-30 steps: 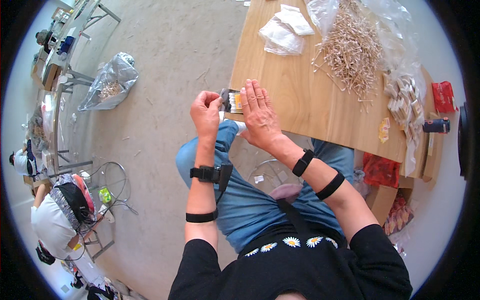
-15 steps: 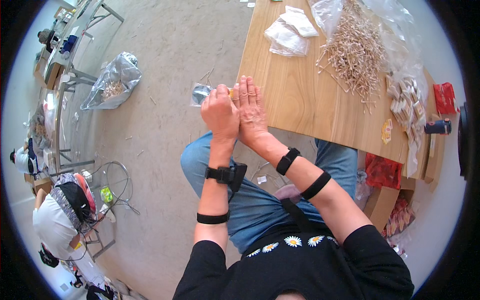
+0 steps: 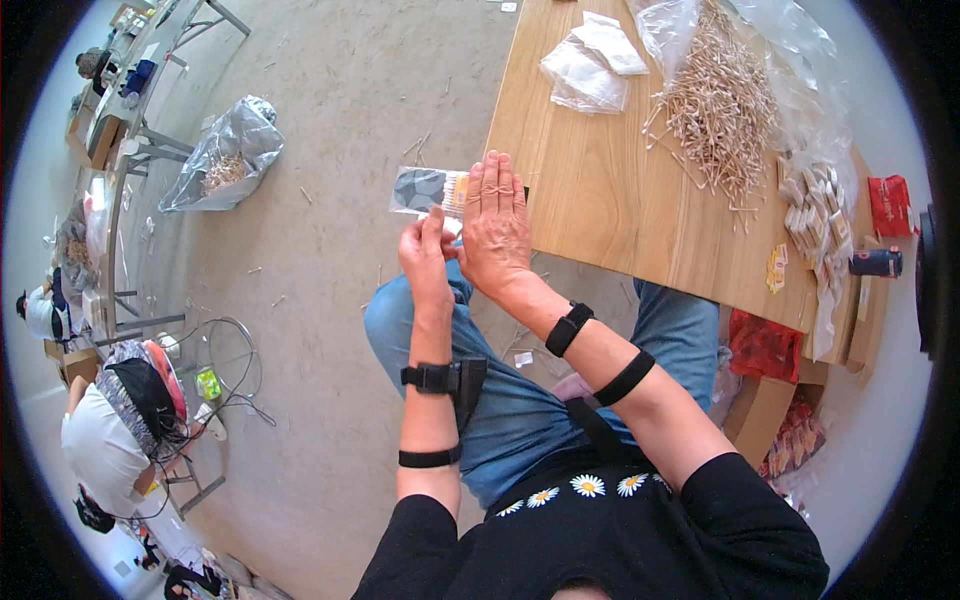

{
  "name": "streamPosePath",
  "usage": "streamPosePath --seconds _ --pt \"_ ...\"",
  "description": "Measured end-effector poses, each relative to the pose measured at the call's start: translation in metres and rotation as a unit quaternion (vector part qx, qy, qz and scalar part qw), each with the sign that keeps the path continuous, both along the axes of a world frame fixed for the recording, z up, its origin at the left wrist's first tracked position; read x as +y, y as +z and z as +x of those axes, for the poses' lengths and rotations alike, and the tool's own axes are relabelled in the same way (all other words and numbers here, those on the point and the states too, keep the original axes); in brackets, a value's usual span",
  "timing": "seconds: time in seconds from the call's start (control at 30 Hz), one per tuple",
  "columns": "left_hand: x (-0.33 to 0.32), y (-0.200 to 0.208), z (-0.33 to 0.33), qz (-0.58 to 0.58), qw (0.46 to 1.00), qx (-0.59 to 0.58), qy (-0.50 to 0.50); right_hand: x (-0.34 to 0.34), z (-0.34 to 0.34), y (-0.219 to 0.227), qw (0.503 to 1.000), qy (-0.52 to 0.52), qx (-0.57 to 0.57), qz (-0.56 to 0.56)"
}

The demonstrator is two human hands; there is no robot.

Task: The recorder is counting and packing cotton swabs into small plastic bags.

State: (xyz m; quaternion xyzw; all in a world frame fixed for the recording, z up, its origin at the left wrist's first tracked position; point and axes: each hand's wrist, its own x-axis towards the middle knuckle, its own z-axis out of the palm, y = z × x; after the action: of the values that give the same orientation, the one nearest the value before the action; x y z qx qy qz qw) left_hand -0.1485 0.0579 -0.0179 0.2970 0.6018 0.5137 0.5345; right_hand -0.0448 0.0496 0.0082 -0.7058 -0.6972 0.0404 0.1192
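Note:
A clear plastic packet of cotton swabs (image 3: 418,190) with a grey patterned end and an orange label sticks out past the table's left edge. My right hand (image 3: 497,230) lies on the packet's right part, its fingers stretched flat and side by side. My left hand (image 3: 426,262) is closed at the packet's near edge, thumb and fingers pinching there. Something white shows between the two hands, and the packet's right end is hidden under my right hand.
On the wooden table (image 3: 590,200) lie flat clear bags (image 3: 590,75), a heap of loose cotton swabs (image 3: 720,105), stacked swab packets (image 3: 820,210) and small yellow cards (image 3: 777,268). A bag of swabs (image 3: 228,165) stands on the floor. Cables and a bending person (image 3: 110,430) are at left.
My left hand has drawn back toward me from the top of the packet to its near edge, uncovering the label and swabs. My right hand remains flat.

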Motion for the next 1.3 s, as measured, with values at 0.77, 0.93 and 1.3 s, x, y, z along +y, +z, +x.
streamPosePath --seconds 0.77,0.93,1.3 --pt "0.041 -0.010 0.014 0.023 0.976 -0.205 -0.063 -0.013 0.010 0.001 0.996 -0.059 0.071 0.015" --pt "0.042 -0.010 0.018 0.020 0.978 -0.198 -0.060 -0.013 0.004 0.001 0.998 -0.056 0.037 -0.004" --pt "0.035 0.001 0.005 -0.053 0.991 -0.107 -0.055 -0.025 0.047 0.007 0.982 0.035 0.168 0.077"
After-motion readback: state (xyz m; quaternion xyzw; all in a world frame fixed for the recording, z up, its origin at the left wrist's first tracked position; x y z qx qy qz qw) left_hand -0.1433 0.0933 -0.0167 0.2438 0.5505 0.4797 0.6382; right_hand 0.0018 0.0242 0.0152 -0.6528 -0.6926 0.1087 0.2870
